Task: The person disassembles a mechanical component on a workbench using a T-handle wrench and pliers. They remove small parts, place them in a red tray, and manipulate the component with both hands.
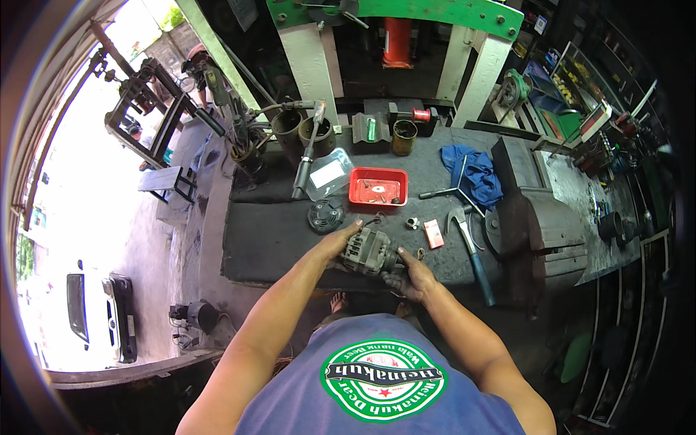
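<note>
Between my two hands a grey metal alternator (367, 251) lies on its side at the near edge of the dark workbench. My left hand (345, 241) is wrapped around its left end, with the thumb on top. At the other end, by the pulley (391, 259), my right hand (415, 278) grips with the thumb up and dirty fingers underneath. Just beyond my left hand sits a round black cover (325, 217). Small metal parts (412, 223) and a red-and-white box (433, 234) lie to the right of the alternator.
Farther back are a red tray (378, 187) with small parts, a clear plastic lid (330, 175) and a torch-like tool (307, 159). At right, a hammer (471, 254), a three-armed wrench (458, 191), a blue cloth (471, 174) and a bench vise (536, 239) stand close together.
</note>
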Demonstrator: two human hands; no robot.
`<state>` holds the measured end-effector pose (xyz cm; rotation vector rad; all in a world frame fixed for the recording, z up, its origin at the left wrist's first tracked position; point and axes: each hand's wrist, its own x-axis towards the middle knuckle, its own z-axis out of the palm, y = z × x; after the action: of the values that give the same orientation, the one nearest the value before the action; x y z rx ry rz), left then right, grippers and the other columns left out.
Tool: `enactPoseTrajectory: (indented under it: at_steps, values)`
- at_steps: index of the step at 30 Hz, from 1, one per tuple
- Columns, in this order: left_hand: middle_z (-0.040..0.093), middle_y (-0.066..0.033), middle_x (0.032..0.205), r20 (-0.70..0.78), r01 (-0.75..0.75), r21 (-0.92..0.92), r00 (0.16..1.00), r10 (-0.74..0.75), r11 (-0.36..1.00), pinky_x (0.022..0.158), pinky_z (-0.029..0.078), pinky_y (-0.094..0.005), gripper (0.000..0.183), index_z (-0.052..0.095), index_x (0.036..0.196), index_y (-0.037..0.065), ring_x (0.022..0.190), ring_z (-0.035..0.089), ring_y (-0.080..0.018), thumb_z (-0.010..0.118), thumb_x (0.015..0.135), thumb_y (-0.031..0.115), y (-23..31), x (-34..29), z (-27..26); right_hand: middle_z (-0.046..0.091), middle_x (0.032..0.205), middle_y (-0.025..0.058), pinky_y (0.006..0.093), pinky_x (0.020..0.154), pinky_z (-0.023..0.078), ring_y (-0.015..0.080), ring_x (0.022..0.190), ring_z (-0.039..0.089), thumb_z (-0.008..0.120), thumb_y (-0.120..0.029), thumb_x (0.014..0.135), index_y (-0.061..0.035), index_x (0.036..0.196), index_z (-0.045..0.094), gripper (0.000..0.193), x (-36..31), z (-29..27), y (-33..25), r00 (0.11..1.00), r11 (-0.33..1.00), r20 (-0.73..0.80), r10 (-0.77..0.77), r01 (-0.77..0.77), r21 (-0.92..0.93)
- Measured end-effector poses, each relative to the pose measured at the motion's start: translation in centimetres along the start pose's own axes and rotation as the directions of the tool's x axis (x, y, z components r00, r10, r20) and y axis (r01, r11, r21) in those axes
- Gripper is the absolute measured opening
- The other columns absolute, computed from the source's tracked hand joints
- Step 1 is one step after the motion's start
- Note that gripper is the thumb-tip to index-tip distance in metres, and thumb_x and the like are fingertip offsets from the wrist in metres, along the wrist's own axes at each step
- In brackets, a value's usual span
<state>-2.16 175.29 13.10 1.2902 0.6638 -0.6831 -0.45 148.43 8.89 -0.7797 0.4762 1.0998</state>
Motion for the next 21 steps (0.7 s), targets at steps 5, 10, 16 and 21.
enactPoseTrajectory:
  at_steps: [5,10,16,21]
  values:
    - [0.079,-0.0128,0.119,-0.035,0.058,-0.019,0.998,-0.059,0.998,0.089,0.059,-0.0573,0.076,0.072,0.135,0.014,0.101,0.076,-0.0299,0.054,0.100,0.079,-0.2,-0.2,0.1,0.074,0.112,0.0172,0.0433,0.083,0.064,0.0331,0.097,0.077,0.082,-0.028,0.093,0.0009,0.125,0.065,0.047,-0.2,-0.6,1.1,0.603,0.050,0.353,-0.716,0.548,-0.835]
    - [0.078,-0.0138,0.121,-0.016,0.050,-0.067,0.999,-0.051,0.997,0.092,0.059,-0.0578,0.076,0.073,0.134,0.013,0.104,0.076,-0.0301,0.057,0.099,0.078,-0.8,0.6,-0.1,0.074,0.088,0.0138,0.0415,0.073,0.062,0.0286,0.079,0.074,0.060,-0.049,0.104,0.0001,0.117,0.068,0.052,1.1,-1.7,0.5,0.997,0.836,0.075,0.012,0.031,-0.548]
    - [0.078,-0.0141,0.122,-0.035,0.042,0.003,0.999,-0.042,0.999,0.093,0.057,-0.0601,0.078,0.072,0.136,0.016,0.106,0.075,-0.0328,0.057,0.096,0.082,-0.8,0.9,-0.4,0.065,0.063,0.0080,0.0321,0.048,0.049,0.0209,0.051,0.062,0.034,-0.063,0.113,0.0024,0.108,0.072,0.076,0.4,-5.0,-0.1,0.966,0.943,-0.043,0.253,-0.257,-0.210]
    - [0.077,-0.0160,0.121,-0.039,0.027,0.001,0.999,-0.027,1.000,0.092,0.057,-0.0616,0.081,0.072,0.136,0.016,0.104,0.075,-0.0352,0.056,0.095,0.084,-0.4,-0.1,0.0,0.068,0.070,0.0066,0.0324,0.051,0.055,0.0194,0.054,0.065,0.052,-0.044,0.114,-0.0017,0.110,0.070,0.046,0.7,-6.1,-0.7,0.980,0.952,-0.198,0.008,-0.068,-0.297]
